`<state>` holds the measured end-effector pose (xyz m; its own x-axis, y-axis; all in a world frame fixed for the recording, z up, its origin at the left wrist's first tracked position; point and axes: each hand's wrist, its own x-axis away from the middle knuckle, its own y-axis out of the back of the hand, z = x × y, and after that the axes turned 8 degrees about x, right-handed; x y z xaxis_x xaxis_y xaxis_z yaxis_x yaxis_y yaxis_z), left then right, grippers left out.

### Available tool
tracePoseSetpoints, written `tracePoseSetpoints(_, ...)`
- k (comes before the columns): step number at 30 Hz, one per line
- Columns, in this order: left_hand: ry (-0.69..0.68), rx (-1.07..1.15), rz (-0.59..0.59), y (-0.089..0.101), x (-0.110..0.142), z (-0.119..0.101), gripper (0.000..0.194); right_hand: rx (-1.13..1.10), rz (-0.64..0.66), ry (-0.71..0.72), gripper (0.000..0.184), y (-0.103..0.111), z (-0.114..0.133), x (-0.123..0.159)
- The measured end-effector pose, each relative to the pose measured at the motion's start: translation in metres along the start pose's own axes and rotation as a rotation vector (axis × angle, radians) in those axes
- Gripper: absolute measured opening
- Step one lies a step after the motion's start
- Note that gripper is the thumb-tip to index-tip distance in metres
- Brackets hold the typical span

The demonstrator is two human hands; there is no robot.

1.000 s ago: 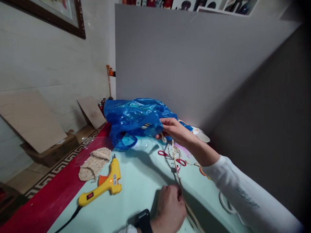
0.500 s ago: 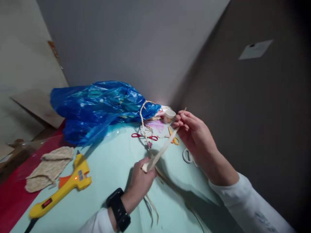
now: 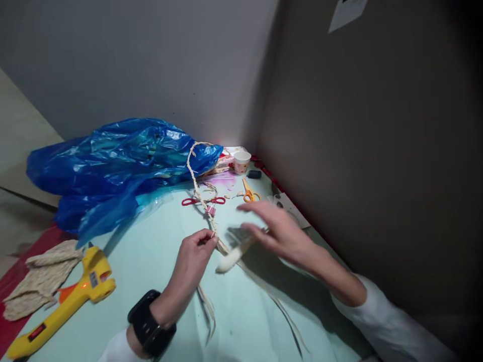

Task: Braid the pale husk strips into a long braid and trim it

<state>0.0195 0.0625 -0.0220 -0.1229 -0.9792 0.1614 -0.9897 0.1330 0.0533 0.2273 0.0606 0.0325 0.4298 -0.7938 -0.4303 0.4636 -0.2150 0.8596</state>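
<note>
My left hand (image 3: 188, 266), with a black watch (image 3: 151, 322) on the wrist, pinches a twisted straw cord (image 3: 194, 173) near its lower end. Loose pale strands (image 3: 271, 296) trail below the fingers toward the table's front. A wider cream strip (image 3: 230, 260) slants from the cord toward my right hand (image 3: 283, 234). That hand is blurred, its thumb and forefinger apart; its palm side is hidden. A small pink clip (image 3: 211, 210) sits on the cord, just above red-handled scissors (image 3: 219, 200) on the table.
A blue plastic bag (image 3: 124, 156) lies at the back left. A yellow glue gun (image 3: 71, 296), light glowing, lies beside a woven straw piece (image 3: 41, 276). Yellow scissors (image 3: 249, 191), a paper cup (image 3: 242, 163) and a dark object (image 3: 254, 174) stand near the right wall (image 3: 358, 151).
My right hand has let go of the strip's upper end and dropped with fingers apart. My left hand has shifted to pinch the cord. The view has turned right.
</note>
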Motion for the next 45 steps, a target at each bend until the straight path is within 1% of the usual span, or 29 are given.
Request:
tracePoseSetpoints(1,-0.001,0.01,0.0,0.0,0.001,0.0,0.022,-0.043,0.139,0.074,0.027,-0.005,0.006,-0.004)
tracePoseSetpoints(3,0.004,0.017,-0.005,0.0,0.002,-0.002,0.023,-0.089,0.295,0.128,0.023,-0.013,0.011,-0.009)
tracePoseSetpoints(6,0.032,-0.016,-0.012,0.0,0.003,-0.007,0.025,-0.253,0.413,0.127,0.025,-0.011,0.006,-0.01)
tracePoseSetpoints(8,0.043,-0.04,-0.034,-0.001,0.004,-0.008,0.026,-0.371,0.518,0.142,0.028,-0.002,0.0,-0.008)
tracePoseSetpoints(9,0.044,-0.041,-0.051,-0.001,0.005,-0.008,0.027,-0.393,0.569,0.149,0.03,0.002,-0.002,-0.006)
tracePoseSetpoints(11,0.042,-0.019,-0.078,-0.003,0.005,-0.006,0.028,-0.379,0.665,0.167,0.034,0.01,-0.003,-0.002)
tracePoseSetpoints(13,0.037,0.008,-0.093,-0.004,0.004,-0.002,0.029,-0.331,0.747,0.177,0.034,0.013,-0.001,0.002)
tracePoseSetpoints(15,0.024,0.027,-0.115,-0.005,0.004,0.001,0.031,-0.258,0.797,0.194,0.027,0.012,0.001,0.004)
tracePoseSetpoints(17,0.001,0.037,-0.134,-0.004,0.004,0.002,0.034,-0.202,0.819,0.221,0.018,0.009,0.001,0.005)
tracePoseSetpoints(19,-0.021,0.037,-0.125,-0.003,0.004,0.002,0.035,-0.218,0.821,0.239,0.01,0.007,-0.002,0.005)
tracePoseSetpoints(20,-0.03,0.033,-0.113,-0.002,0.004,0.002,0.035,-0.264,0.815,0.231,0.005,0.007,-0.005,0.005)
tracePoseSetpoints(21,-0.032,0.026,-0.095,-0.001,0.004,0.002,0.034,-0.336,0.792,0.206,0.004,0.008,-0.008,0.004)
tracePoseSetpoints(22,-0.022,0.016,-0.075,0.0,0.004,0.002,0.032,-0.424,0.749,0.162,0.009,0.008,-0.012,0.003)
tracePoseSetpoints(23,0.004,0.009,-0.056,0.001,0.004,0.001,0.03,-0.525,0.688,0.096,0.014,0.009,-0.015,0.002)
tracePoseSetpoints(25,0.075,0.009,-0.031,0.002,0.003,0.001,0.031,-0.736,0.547,-0.089,0.022,0.008,-0.02,-0.001)
tracePoseSetpoints(27,0.119,0.024,-0.023,0.002,0.003,0.001,0.036,-0.895,0.418,-0.279,0.025,0.003,-0.02,-0.003)
tracePoseSetpoints(29,0.115,0.043,-0.018,0.002,0.003,0.001,0.04,-0.967,0.349,-0.41,0.025,-0.005,-0.016,-0.003)
tracePoseSetpoints(30,0.107,0.051,-0.014,0.002,0.003,0.002,0.041,-0.971,0.331,-0.442,0.024,-0.01,-0.013,-0.003)
tracePoseSetpoints(32,0.098,0.067,-0.018,0.001,0.004,0.002,0.041,-0.938,0.313,-0.45,0.022,-0.019,-0.007,-0.001)
tracePoseSetpoints(34,0.09,0.078,-0.038,0.0,0.005,0.002,0.04,-0.855,0.297,-0.406,0.021,-0.026,-0.002,0.001)
tracePoseSetpoints(37,0.068,0.073,-0.069,-0.003,0.006,-0.002,0.036,-0.641,0.255,-0.316,0.019,-0.032,0.006,0.002)
tracePoseSetpoints(39,0.047,0.074,-0.089,-0.004,0.007,-0.005,0.032,-0.51,0.244,-0.28,0.018,-0.033,0.012,0.002)
tracePoseSetpoints(42,0.039,0.109,-0.092,-0.003,0.008,-0.007,0.029,-0.42,0.282,-0.27,0.02,-0.032,0.017,0.002)
tracePoseSetpoints(45,0.057,0.149,-0.072,0.0,0.007,-0.003,0.028,-0.423,0.354,-0.265,0.021,-0.031,0.016,0.002)
